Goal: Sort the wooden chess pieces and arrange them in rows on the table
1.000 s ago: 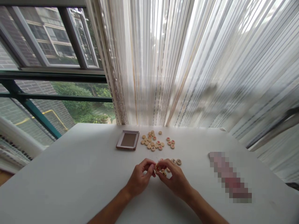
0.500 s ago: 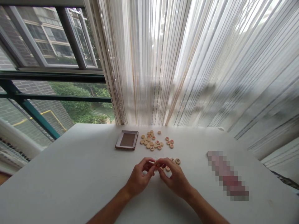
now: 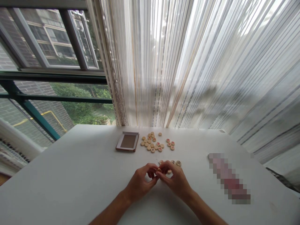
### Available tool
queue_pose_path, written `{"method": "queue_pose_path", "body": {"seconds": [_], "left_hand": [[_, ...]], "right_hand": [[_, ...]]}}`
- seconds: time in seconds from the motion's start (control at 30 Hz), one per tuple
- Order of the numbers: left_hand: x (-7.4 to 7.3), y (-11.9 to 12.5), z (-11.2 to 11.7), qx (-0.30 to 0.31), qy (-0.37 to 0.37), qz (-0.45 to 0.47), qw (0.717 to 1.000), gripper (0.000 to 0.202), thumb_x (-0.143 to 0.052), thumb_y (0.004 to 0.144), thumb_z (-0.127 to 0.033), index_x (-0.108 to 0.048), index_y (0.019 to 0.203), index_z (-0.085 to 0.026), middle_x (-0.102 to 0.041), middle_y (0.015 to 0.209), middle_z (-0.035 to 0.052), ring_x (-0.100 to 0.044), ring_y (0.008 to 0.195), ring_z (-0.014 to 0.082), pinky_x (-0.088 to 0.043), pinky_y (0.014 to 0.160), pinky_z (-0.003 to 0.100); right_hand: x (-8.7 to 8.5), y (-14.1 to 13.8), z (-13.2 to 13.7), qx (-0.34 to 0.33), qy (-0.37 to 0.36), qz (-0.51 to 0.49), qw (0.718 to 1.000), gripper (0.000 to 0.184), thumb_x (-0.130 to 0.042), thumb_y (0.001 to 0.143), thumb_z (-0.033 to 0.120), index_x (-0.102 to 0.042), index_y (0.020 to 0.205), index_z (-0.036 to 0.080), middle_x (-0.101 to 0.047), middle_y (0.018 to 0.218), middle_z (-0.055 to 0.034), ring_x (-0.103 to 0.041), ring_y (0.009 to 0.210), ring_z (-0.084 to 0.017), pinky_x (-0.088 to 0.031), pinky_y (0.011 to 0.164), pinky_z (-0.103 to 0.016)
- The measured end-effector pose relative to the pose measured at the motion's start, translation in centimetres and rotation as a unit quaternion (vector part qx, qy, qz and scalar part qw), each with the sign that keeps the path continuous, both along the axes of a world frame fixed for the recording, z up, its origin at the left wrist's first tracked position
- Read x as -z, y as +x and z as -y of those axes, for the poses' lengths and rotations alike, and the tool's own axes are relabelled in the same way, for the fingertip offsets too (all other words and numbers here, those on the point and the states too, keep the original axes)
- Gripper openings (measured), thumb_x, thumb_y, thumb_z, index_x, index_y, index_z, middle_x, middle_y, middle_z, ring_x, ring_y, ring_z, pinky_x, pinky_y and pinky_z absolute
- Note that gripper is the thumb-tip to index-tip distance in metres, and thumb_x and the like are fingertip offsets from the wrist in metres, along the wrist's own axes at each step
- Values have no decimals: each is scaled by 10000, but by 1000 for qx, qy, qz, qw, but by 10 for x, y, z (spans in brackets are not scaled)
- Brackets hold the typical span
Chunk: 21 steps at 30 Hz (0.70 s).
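Note:
A round wooden Chinese chess piece [image 3: 158,170] is pinched between the fingertips of both hands, above the near middle of the table. My left hand [image 3: 142,180] closes on it from the left, thumb against fingers. From the right, my right hand [image 3: 176,179] grips the same piece, its fingers partly hiding it. Close behind the right hand lie several pieces, among them a black-marked one [image 3: 178,163] and a red-marked one [image 3: 161,162]. Farther back is a loose cluster of pieces [image 3: 152,145], some blank side up. A small red-marked group [image 3: 172,143] sits to its right.
A shallow open box [image 3: 137,143] with a brown inside stands left of the cluster. A blurred-out pinkish object [image 3: 231,181] lies on the white table [image 3: 70,184] at right. Beyond the far edge hang striped sheer curtains [image 3: 150,78], with a window at left.
Both hands have come slightly nearer with the piece, which now shows its edge more than its face. The right hand uncovers more of the pieces behind it.

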<state>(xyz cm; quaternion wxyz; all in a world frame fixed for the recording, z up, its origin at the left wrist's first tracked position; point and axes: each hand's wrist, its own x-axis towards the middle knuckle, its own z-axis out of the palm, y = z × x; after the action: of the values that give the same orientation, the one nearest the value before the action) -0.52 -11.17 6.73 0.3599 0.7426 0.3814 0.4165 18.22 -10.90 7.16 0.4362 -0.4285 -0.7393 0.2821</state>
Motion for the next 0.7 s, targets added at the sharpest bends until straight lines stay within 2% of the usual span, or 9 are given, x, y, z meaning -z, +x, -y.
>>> {"method": "queue_pose_path", "body": {"seconds": [0.27,0.37,0.53,0.7], "left_hand": [[-3,-1,0,-3,12,-11,1000,192,-613,871,-294,-623,1044,-209,-696,871,27,-634,716,146,-540,710,251],[-2,-1,0,-13,14,-13,1000,214,-626,862,-283,-617,1062,-208,-698,873,27,-636,713,146,-540,702,247],[1,-2,-1,-20,15,-13,1000,240,-637,854,-251,-604,1088,-210,-705,875,25,-643,723,147,-538,710,248],[-1,-1,-2,-34,7,2,999,235,-639,872,-270,-597,1095,-214,-711,844,14,-644,714,142,-534,693,234]], "right_hand": [[-8,0,1,-9,-18,-17,1000,151,-611,920,328,-672,843,214,-719,736,-3,-670,651,-142,-515,640,-227],[-10,0,1,-19,-18,-16,1000,141,-569,942,308,-665,893,217,-722,772,-11,-678,687,-150,-512,645,-229],[-6,1,1,3,-13,-9,1000,127,-533,943,273,-640,991,226,-712,827,-21,-669,720,-162,-488,561,-217],[-9,2,2,-1,-11,0,1000,120,-533,942,245,-632,1006,227,-713,847,-21,-671,755,-162,-500,616,-228]]}}
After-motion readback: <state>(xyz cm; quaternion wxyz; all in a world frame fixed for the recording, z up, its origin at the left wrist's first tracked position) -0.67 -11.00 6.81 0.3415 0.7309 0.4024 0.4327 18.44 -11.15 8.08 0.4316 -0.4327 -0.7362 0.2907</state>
